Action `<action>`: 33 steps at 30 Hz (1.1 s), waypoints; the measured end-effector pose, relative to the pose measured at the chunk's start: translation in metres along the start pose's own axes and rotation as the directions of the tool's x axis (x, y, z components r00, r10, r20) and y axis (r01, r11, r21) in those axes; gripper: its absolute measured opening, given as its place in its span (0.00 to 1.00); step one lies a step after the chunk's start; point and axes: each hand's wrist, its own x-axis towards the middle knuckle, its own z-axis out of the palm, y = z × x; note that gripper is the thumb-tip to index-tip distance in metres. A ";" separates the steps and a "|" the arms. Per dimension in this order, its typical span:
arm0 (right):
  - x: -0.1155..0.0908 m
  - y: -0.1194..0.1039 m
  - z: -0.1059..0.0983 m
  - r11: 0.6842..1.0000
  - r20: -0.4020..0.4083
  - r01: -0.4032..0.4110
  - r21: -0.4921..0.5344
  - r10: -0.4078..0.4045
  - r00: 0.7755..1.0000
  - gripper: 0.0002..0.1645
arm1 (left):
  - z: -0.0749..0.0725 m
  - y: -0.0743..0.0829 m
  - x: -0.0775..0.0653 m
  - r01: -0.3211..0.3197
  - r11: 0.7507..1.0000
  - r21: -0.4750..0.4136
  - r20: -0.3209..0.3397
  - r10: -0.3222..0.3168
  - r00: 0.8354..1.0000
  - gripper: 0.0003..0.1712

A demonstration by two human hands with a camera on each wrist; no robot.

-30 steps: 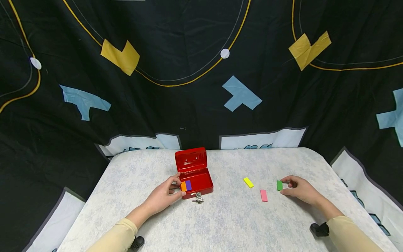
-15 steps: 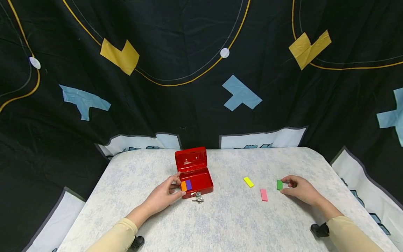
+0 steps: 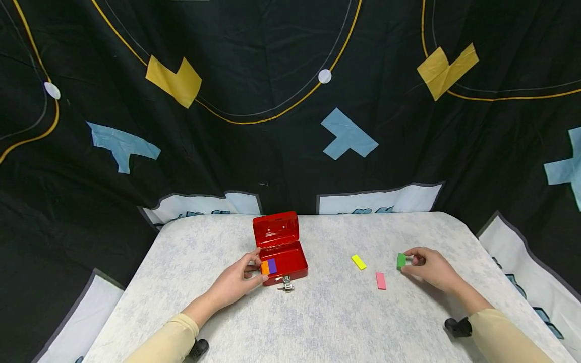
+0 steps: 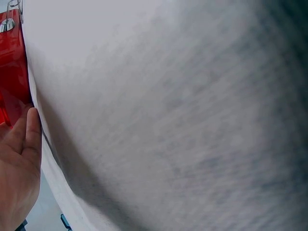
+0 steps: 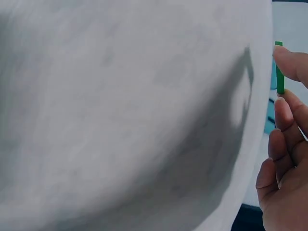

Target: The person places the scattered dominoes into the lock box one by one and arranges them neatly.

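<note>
Fingers bent, the right hand (image 3: 430, 269) pinches a green block (image 3: 401, 261). The left hand (image 3: 236, 283) grips the red box (image 3: 291, 258) by its left side.

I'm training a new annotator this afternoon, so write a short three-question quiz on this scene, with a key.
1. True or false: the lid of the red box is shut.

2. How many blocks lie directly on the tabletop, held by neither hand?
a) one
b) two
c) four

3. What colour is the block that the right hand pinches?

Key
1. False; it stands open.
2. b; the yellow block and the pink block.
3. Green; the green block sits between thumb and finger.
</note>
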 end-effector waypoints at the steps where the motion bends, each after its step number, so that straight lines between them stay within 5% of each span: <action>1: 0.001 -0.002 0.000 1.000 -0.005 0.007 0.000 -0.007 1.000 0.29 | 0.000 0.000 0.000 -0.001 1.000 0.001 0.000 0.001 1.000 0.22; 33: 0.030 -0.073 0.033 0.991 -0.002 0.131 0.006 -0.131 0.991 0.25 | 0.000 -0.001 0.000 0.002 1.000 0.004 -0.002 -0.002 1.000 0.23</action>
